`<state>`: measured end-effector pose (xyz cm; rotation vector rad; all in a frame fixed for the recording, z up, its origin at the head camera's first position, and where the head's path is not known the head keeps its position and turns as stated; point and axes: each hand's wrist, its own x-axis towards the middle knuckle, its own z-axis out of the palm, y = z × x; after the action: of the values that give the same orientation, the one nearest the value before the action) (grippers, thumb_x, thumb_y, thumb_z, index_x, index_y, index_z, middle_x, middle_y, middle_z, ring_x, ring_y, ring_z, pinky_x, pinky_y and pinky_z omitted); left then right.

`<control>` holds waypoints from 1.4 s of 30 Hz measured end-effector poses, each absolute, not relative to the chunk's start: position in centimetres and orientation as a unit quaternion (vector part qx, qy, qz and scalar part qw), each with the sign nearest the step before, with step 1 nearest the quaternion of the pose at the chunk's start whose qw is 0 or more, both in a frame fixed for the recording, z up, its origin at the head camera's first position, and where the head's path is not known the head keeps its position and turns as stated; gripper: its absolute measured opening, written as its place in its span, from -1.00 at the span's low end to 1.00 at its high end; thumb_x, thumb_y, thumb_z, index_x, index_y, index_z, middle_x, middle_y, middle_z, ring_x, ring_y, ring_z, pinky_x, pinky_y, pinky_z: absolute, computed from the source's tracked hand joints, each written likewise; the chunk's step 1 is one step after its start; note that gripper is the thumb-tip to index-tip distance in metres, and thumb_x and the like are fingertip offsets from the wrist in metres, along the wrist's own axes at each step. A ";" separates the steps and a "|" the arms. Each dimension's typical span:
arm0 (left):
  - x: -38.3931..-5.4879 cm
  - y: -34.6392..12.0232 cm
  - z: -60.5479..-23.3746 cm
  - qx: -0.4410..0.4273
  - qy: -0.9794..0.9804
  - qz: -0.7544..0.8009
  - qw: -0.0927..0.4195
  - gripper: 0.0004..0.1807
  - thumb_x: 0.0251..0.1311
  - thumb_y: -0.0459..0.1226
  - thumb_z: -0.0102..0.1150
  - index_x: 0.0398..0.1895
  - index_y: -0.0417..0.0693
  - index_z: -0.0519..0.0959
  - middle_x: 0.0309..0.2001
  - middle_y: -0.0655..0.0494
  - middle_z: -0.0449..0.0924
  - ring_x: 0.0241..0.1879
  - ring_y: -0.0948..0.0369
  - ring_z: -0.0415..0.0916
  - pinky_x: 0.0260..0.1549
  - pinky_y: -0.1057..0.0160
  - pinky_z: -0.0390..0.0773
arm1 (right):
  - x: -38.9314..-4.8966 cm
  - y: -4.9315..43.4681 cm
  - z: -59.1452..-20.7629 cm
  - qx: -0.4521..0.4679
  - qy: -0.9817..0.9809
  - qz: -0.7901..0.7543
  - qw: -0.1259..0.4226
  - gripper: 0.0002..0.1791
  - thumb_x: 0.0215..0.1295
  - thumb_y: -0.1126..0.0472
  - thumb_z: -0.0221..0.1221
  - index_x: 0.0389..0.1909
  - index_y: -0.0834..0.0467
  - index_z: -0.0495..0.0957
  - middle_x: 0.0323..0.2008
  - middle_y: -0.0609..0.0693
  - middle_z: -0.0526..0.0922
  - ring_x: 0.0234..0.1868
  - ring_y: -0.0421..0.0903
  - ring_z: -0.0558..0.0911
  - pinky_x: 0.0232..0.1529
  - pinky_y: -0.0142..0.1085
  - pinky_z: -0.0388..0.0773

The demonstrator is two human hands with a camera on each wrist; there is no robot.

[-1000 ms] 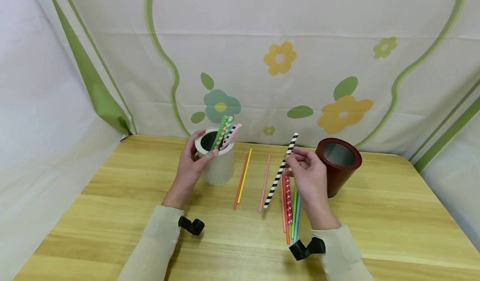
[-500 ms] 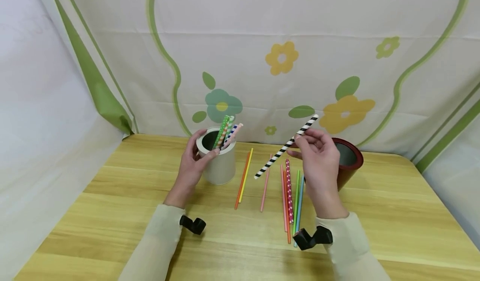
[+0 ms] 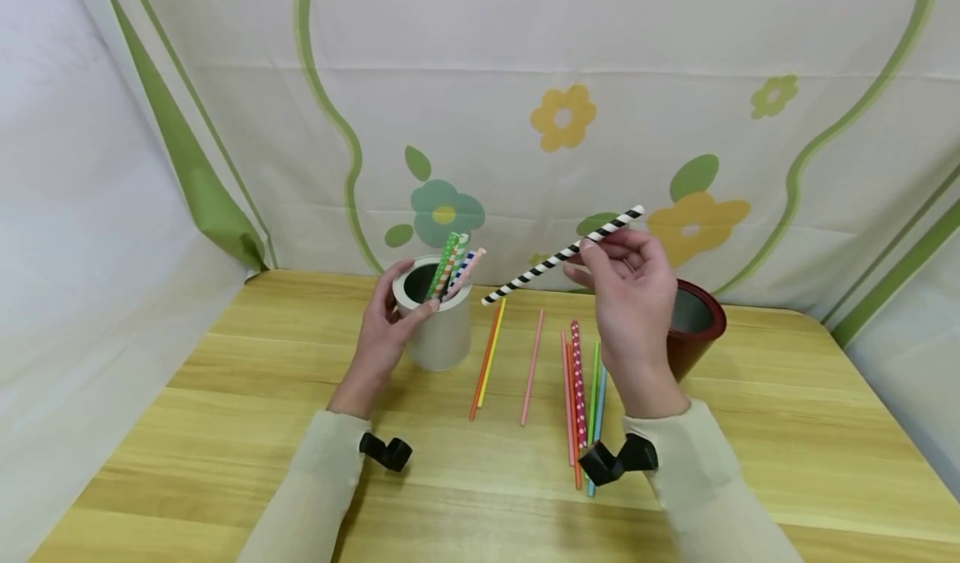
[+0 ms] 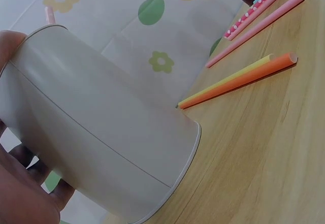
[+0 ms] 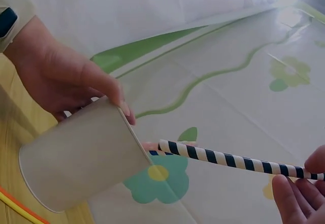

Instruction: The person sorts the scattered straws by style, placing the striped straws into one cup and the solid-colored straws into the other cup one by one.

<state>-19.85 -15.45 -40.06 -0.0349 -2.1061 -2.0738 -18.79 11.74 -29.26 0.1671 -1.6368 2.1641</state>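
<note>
My left hand (image 3: 378,338) grips the rim of a white can (image 3: 441,342) that stands on the table. Several patterned paper straws lean inside it, among them a green dotted one (image 3: 441,271) and a pale pink one (image 3: 467,271). Between thumb and fingers, my right hand (image 3: 633,304) pinches a black-and-white striped straw (image 3: 536,271), held slanted in the air. Its lower end points left towards the can, apart from it in the head view. The right wrist view shows the striped straw (image 5: 228,159) with fingertips near one end.
A dark red can (image 3: 686,353) stands behind my right hand, partly covered. On the wooden table (image 3: 187,429) lie an orange straw (image 3: 483,371), a yellow straw (image 3: 492,350), a lone pink straw (image 3: 532,367) and a group including a pink dotted straw (image 3: 577,379). A flowered curtain hangs behind.
My right hand has lifted the striped straw and tilted it flatter, its lower end swinging left and up towards the white can. My left hand has kept its hold on the can.
</note>
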 end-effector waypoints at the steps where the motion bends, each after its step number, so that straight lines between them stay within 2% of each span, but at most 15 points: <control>1: -19.8 -15.5 -40.1 -0.011 -0.710 -0.698 0.093 -0.19 0.39 -0.27 0.37 0.64 0.23 0.26 0.55 0.00 0.31 0.45 0.00 0.30 0.55 -0.19 0.28 | -18.8 11.5 -29.2 0.064 -0.589 0.777 0.213 -0.76 0.46 0.41 0.29 0.03 0.13 0.51 -0.10 0.08 0.64 -0.21 -0.09 0.73 -0.11 -0.26 0.81; 7: -19.9 -15.9 -40.1 -0.004 -0.714 -0.694 0.095 -0.19 0.39 -0.27 0.38 0.65 0.23 0.27 0.53 -0.03 0.34 0.40 0.00 0.33 0.51 -0.16 0.33 | -19.4 10.0 -29.0 0.088 -0.598 0.767 0.216 -0.75 0.45 0.42 0.30 -0.03 0.09 0.50 -0.15 0.03 0.65 -0.21 -0.11 0.76 -0.10 -0.21 0.82; 16: -19.7 -16.2 -39.6 0.010 -0.711 -0.698 0.085 -0.22 0.37 -0.30 0.43 0.60 0.29 0.37 0.50 0.01 0.40 0.35 0.04 0.38 0.39 0.05 0.40 | -20.2 8.6 -29.7 0.092 -0.610 0.763 0.194 -0.76 0.44 0.44 0.28 -0.03 0.10 0.50 -0.16 0.03 0.65 -0.18 -0.10 0.80 -0.11 -0.25 0.81; 21: -19.7 -16.1 -39.4 0.013 -0.709 -0.700 0.083 -0.19 0.34 -0.31 0.46 0.61 0.26 0.38 0.50 0.02 0.41 0.34 0.05 0.40 0.34 0.10 0.43 | -20.2 8.1 -30.2 0.095 -0.611 0.764 0.187 -0.76 0.45 0.44 0.27 -0.03 0.13 0.48 -0.15 0.03 0.64 -0.19 -0.12 0.79 -0.08 -0.26 0.81; 25: -19.7 -16.0 -39.2 0.017 -0.705 -0.703 0.089 -0.18 0.30 -0.30 0.50 0.60 0.28 0.41 0.53 0.08 0.41 0.37 0.07 0.40 0.42 0.08 0.41 | -20.4 7.6 -30.2 0.105 -0.601 0.767 0.196 -0.76 0.43 0.45 0.27 -0.03 0.15 0.48 -0.15 0.03 0.64 -0.22 -0.15 0.75 -0.07 -0.24 0.81; 30: -19.4 -15.8 -39.1 0.013 -0.694 -0.712 0.105 -0.18 0.28 -0.33 0.51 0.59 0.23 0.43 0.61 0.16 0.34 0.49 0.12 0.36 0.60 0.07 0.28 | -20.4 7.0 -30.5 0.116 -0.611 0.757 0.199 -0.74 0.42 0.48 0.27 0.01 0.21 0.48 -0.14 0.01 0.64 -0.21 -0.14 0.72 -0.07 -0.26 0.81; 38: -19.3 -15.5 -39.1 0.004 -0.681 -0.724 0.111 -0.12 0.25 -0.39 0.51 0.63 0.16 0.38 0.62 0.16 0.34 0.55 0.18 0.34 0.63 0.12 0.25 | -20.5 6.0 -31.3 0.114 -0.632 0.741 0.194 -0.71 0.38 0.50 0.28 0.05 0.30 0.50 -0.15 0.06 0.65 -0.23 -0.17 0.74 -0.08 -0.20 0.82; 42: -19.3 -15.5 -39.2 0.003 -0.678 -0.726 0.113 -0.12 0.25 -0.41 0.50 0.63 0.14 0.38 0.60 0.12 0.37 0.54 0.17 0.34 0.64 0.12 0.24 | -20.7 5.3 -31.9 0.114 -0.641 0.736 0.187 -0.73 0.37 0.50 0.30 0.02 0.30 0.51 -0.17 0.05 0.66 -0.24 -0.19 0.74 -0.10 -0.25 0.81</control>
<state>-19.34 -15.46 -39.18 0.0096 -1.9898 -2.1293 -20.71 5.33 -31.86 0.3200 -1.8044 2.0706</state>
